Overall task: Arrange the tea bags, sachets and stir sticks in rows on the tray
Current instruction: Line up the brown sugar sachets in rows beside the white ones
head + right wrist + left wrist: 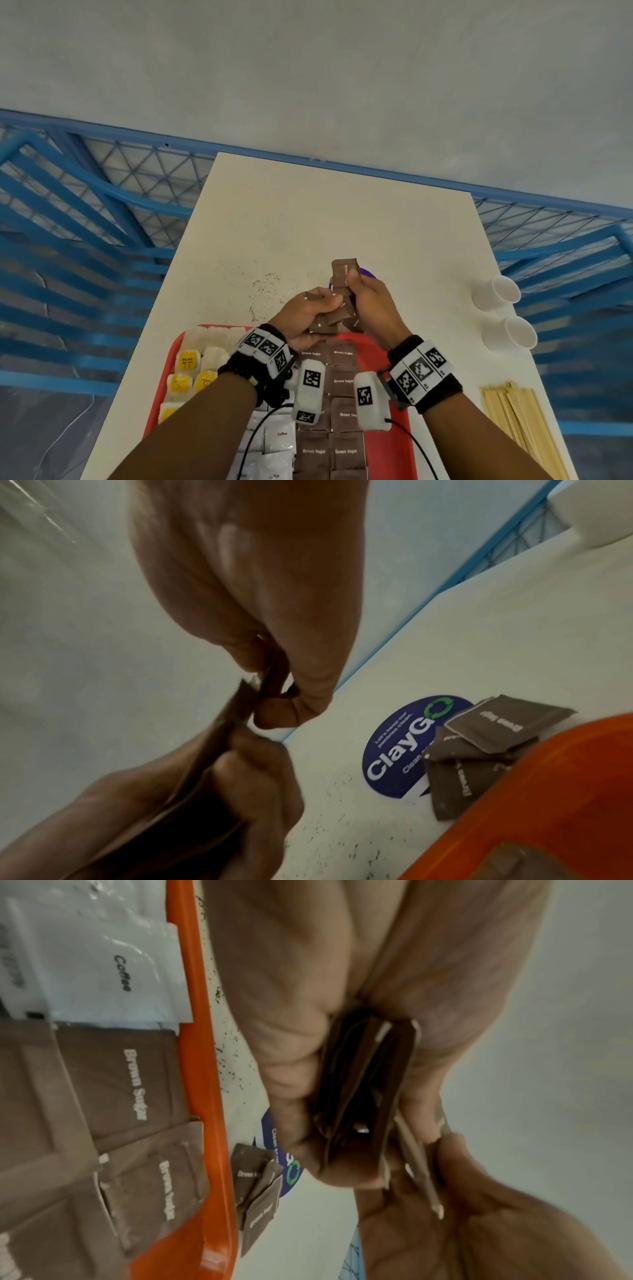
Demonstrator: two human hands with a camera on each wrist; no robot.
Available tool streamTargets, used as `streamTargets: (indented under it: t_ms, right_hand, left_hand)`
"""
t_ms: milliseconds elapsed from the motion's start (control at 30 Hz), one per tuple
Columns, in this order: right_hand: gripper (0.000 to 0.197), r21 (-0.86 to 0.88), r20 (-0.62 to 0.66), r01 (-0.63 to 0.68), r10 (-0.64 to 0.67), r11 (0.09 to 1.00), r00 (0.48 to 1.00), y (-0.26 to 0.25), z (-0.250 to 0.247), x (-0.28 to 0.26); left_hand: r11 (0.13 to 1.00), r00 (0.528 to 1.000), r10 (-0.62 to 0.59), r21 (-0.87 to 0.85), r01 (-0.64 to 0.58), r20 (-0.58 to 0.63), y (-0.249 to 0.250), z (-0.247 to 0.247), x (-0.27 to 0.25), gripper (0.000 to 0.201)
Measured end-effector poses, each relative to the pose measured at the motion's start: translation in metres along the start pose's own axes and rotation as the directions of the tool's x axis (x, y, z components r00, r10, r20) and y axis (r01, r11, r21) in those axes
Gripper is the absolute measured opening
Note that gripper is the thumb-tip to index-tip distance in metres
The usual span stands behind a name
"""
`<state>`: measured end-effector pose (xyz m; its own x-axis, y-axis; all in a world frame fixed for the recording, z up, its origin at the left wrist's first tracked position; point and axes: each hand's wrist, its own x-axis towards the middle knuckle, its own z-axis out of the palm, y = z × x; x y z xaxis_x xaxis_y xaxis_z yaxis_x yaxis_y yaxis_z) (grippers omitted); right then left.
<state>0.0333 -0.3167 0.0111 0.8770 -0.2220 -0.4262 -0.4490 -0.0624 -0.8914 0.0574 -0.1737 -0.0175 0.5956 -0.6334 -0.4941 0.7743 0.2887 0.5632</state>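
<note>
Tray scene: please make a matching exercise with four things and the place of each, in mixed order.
Things:
1. stir sticks
2. paper cups
3. coffee sachets
4. round blue sticker

Places:
A. on the red tray
B. on the table, partly under loose brown sugar sachets
C. near right table edge
D. right table edge, beyond the sticks

Pairs: 1-C, 2-D, 3-A, 4-B

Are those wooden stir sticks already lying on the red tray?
No, the stir sticks lie in a loose bundle on the white table, to the right of the red tray.
</note>
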Motion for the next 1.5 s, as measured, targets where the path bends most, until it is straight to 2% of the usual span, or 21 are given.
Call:
streamTargets:
  t_ms: [100, 167, 200, 267, 300, 333, 400, 467, 500, 533, 633, 667, 700, 767, 833, 900, 1067, 1233, 1367, 1433, 1500]
  right_hand:
    - [0.041, 0.080, -0.044, -0.029, 0.032, 0.996, 0.999, -0.009, -0.018, -0.004]
    - [0.027, 0.098, 0.031, -0.049, 0.047, 0.994, 0.998, -0.011, -0.028, -0.008]
    - [0.023, 0.089, 0.074, -0.063, 0.057, 0.994, 0.996, -0.013, -0.028, -0.013]
    - [0.014, 0.119, 0.111, -0.101, 0.088, 0.988, 0.990, -0.012, -0.019, -0.023]
    - [0.009, 0.161, 0.091, -0.128, 0.114, 0.979, 0.989, -0.010, -0.011, -0.028]
    - [0.003, 0.199, 0.054, -0.147, 0.140, 0.969, 0.989, -0.008, -0.003, -0.032]
    - [0.008, 0.239, -0.038, -0.154, 0.168, 0.959, 0.985, -0.001, 0.007, -0.034]
    - [0.015, 0.250, -0.089, -0.140, 0.167, 0.958, 0.982, 0.008, 0.013, -0.035]
    - [0.017, 0.224, -0.094, -0.128, 0.152, 0.966, 0.984, 0.011, 0.016, -0.037]
    - [0.018, 0.181, -0.084, -0.128, 0.145, 0.975, 0.986, 0.012, 0.018, -0.040]
    - [0.014, -0.015, -0.024, -0.108, 0.107, 0.994, 0.994, 0.015, 0.009, -0.034]
    - [0.014, -0.117, -0.078, -0.089, 0.080, 0.989, 0.994, 0.018, -0.001, -0.024]
    - [0.018, -0.293, -0.170, -0.096, 0.047, 0.951, 0.984, 0.023, -0.015, -0.008]
    - [0.049, -0.593, -0.328, -0.274, 0.084, 0.757, 0.941, 0.032, -0.040, 0.017]
    - [0.088, -0.670, -0.365, -0.435, 0.243, 0.602, 0.899, 0.042, -0.047, 0.031]
    - [0.099, -0.712, -0.349, -0.433, 0.257, 0.552, 0.901, 0.048, -0.037, 0.036]
    - [0.080, -0.794, -0.259, -0.310, 0.170, 0.523, 0.951, 0.052, -0.002, 0.047]
    - [0.070, -0.876, -0.225, -0.250, 0.110, 0.413, 0.968, 0.053, 0.016, 0.053]
    - [0.062, -0.922, -0.192, -0.206, 0.074, 0.329, 0.979, 0.053, 0.019, 0.059]
    - [0.057, -0.911, -0.198, -0.210, 0.070, 0.356, 0.978, 0.055, 0.016, 0.060]
    - [0.048, -0.877, -0.207, -0.209, 0.053, 0.432, 0.977, 0.054, 0.007, 0.061]
  left_hand:
    - [1.000, 0.997, -0.028, -0.001, 0.028, -0.070, 0.000, -0.008, -0.003, 0.014]
    - [0.999, 0.991, -0.011, -0.053, 0.004, -0.133, 0.000, -0.012, -0.006, 0.010]
    - [0.997, 0.986, 0.008, -0.080, -0.021, -0.165, -0.001, -0.011, -0.007, 0.015]
    - [0.984, 0.973, 0.053, -0.152, -0.088, -0.224, -0.005, -0.009, -0.006, 0.037]
    - [0.975, 0.970, 0.080, -0.186, -0.125, -0.228, -0.006, -0.006, -0.005, 0.040]
    - [0.966, 0.969, 0.099, -0.214, -0.148, -0.224, -0.008, -0.002, -0.006, 0.033]
    - [0.949, 0.979, 0.107, -0.277, -0.152, -0.173, -0.014, 0.002, -0.007, 0.022]
    - [0.939, 0.993, 0.079, -0.328, -0.104, -0.090, -0.018, 0.007, -0.010, 0.044]
    - [0.942, 0.996, 0.058, -0.328, -0.076, -0.063, -0.021, 0.007, -0.011, 0.052]
    - [0.946, 0.998, 0.048, -0.318, -0.060, -0.045, -0.022, 0.006, -0.012, 0.052]
    - [0.966, 0.995, 0.004, -0.257, -0.031, -0.103, -0.025, 0.000, -0.012, 0.025]
    - [0.972, 0.987, -0.021, -0.235, -0.018, -0.161, -0.025, -0.005, -0.011, 0.019]
    - [0.980, 0.977, -0.036, -0.201, -0.008, -0.211, -0.024, -0.011, -0.011, 0.015]
    - [0.993, 0.969, -0.028, -0.122, -0.002, -0.246, -0.021, -0.021, -0.014, 0.006]
    - [0.998, 0.970, -0.019, -0.058, 0.005, -0.242, -0.017, -0.027, -0.017, 0.006]
    - [1.000, 0.969, -0.023, -0.010, 0.022, -0.247, -0.016, -0.027, -0.020, 0.007]
    - [0.999, 0.978, -0.046, -0.018, 0.043, -0.205, -0.012, -0.027, -0.026, 0.011]
    - [0.999, 0.983, -0.031, -0.036, 0.025, -0.181, -0.009, -0.034, -0.032, 0.029]
    - [0.999, 0.974, -0.021, -0.050, 0.010, -0.227, -0.003, -0.039, -0.038, 0.027]
    - [0.997, 0.963, -0.033, -0.076, 0.013, -0.266, 0.000, -0.042, -0.040, 0.025]
    - [0.995, 0.956, -0.042, -0.098, 0.014, -0.292, 0.002, -0.045, -0.041, 0.023]
